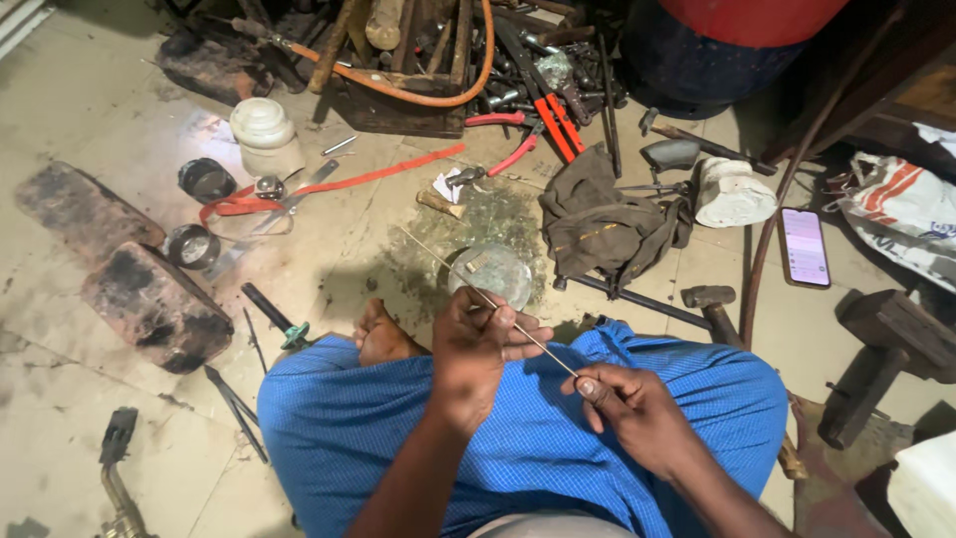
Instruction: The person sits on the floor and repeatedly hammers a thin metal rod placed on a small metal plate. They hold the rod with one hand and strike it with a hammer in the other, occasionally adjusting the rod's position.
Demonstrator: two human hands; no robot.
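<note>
A: So what's on that tiled floor [90,90]?

B: Loads. Two scorched bricks [154,304] on the left side, a white lidded jar [265,137] further up, and two small round tins [204,179] near red-handled shears [261,204].

A: And the middle?

B: A shallow glass dish [490,274] on a greenish stained patch, with a crumpled olive cloth [597,224] just beside it (tools poke out from under it). A phone [804,246] lies screen-up on the right, a hammer [712,304] near it, and red pliers [553,125] by the tool pile up top.
</note>
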